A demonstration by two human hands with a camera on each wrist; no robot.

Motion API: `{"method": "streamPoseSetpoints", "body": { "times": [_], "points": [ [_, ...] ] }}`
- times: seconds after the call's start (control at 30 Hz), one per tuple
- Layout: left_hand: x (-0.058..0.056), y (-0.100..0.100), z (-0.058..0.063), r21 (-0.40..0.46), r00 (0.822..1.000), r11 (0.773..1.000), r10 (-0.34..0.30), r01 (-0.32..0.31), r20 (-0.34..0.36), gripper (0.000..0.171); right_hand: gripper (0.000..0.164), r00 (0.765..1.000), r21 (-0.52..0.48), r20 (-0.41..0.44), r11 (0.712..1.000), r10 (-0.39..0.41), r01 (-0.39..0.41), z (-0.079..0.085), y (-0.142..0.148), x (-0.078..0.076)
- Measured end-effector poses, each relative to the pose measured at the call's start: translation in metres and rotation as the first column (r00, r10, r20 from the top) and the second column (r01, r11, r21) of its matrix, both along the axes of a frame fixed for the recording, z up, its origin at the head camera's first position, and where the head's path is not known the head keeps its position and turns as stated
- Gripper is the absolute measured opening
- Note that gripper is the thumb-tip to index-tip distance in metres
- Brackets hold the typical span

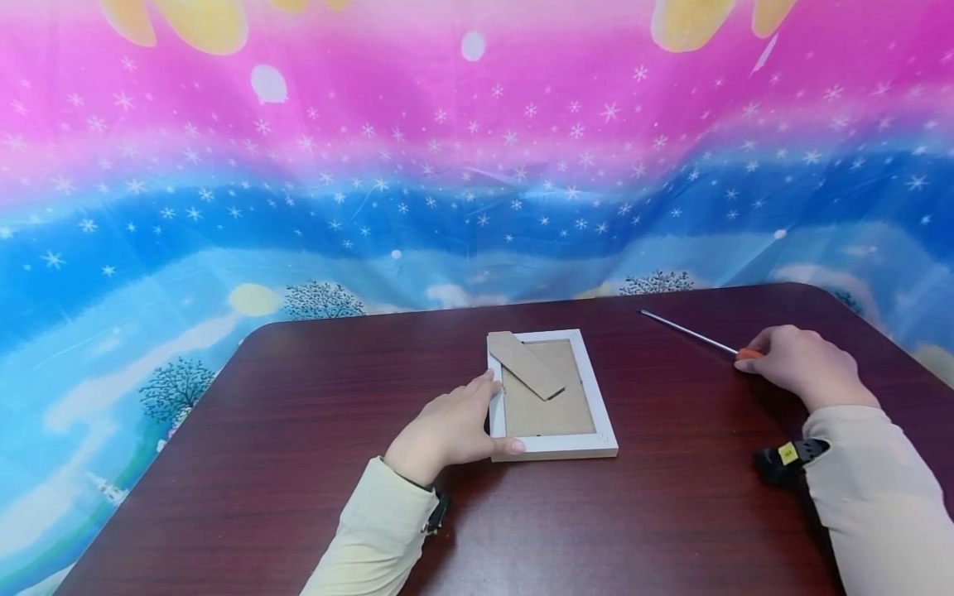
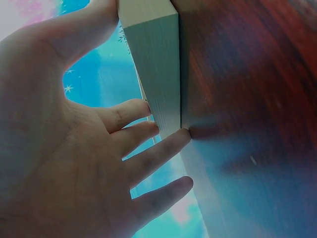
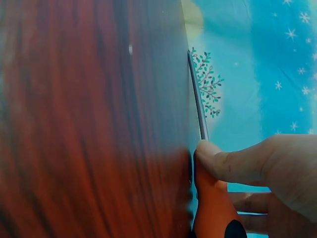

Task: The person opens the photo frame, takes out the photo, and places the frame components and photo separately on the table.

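A picture frame (image 1: 604, 443) lies back side up on the table, its pale border around a brown backing board (image 1: 547, 418). A slanting stand leg (image 1: 527, 364) crosses the upper part of that board. My left hand (image 1: 447, 422) rests at the frame's left side, thumb on the near corner, fingers along the edge. Seen from the left wrist, its fingers are spread and mostly straight, some tips touching the frame's side (image 2: 157, 64). Off to the right, my right hand (image 1: 808, 364) grips a screwdriver by its orange handle (image 3: 214, 206). The metal shaft (image 1: 689, 333) points toward the far left, low over the table.
The dark red-brown wooden table (image 1: 313, 463) has rounded far corners. Behind it hangs a pink and blue cloth (image 1: 462, 182) with snowflakes and trees. A black wrist device (image 1: 786, 462) with a yellow label sits at the right sleeve.
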State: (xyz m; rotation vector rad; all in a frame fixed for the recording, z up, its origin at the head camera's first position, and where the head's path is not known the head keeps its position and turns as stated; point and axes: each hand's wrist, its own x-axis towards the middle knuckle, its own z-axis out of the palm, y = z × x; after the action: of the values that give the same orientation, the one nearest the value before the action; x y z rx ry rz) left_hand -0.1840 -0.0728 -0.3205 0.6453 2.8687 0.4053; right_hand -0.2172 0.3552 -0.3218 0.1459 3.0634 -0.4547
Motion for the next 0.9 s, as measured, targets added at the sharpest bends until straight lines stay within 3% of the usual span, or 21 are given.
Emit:
{"method": "streamPoseSetpoints", "body": {
  "times": [0.23,0.53,0.67,0.9],
  "points": [
    [0.000,-0.001,0.000,-0.001,1.000,1.000,-0.005,0.005,-0.002,0.089,0.063,0.999,-0.009,-0.003,0.999,-0.039,0.039,-0.001,0.005,0.004],
    [-0.001,-0.001,0.000,0.002,1.000,1.000,-0.006,0.006,0.000,0.089,0.052,0.999,0.017,-0.046,0.999,-0.027,0.028,0.006,-0.006,0.002],
    [-0.002,-0.003,-0.001,0.004,1.000,1.000,-0.007,0.007,0.005,0.088,0.054,0.998,0.042,-0.066,0.999,0.013,-0.011,0.012,-0.021,-0.001],
    [-0.009,-0.010,-0.003,0.009,0.999,1.000,-0.024,0.024,-0.025,0.070,0.045,0.983,0.120,-0.119,0.985,0.137,-0.122,0.018,-0.063,-0.005]
  ]
}}
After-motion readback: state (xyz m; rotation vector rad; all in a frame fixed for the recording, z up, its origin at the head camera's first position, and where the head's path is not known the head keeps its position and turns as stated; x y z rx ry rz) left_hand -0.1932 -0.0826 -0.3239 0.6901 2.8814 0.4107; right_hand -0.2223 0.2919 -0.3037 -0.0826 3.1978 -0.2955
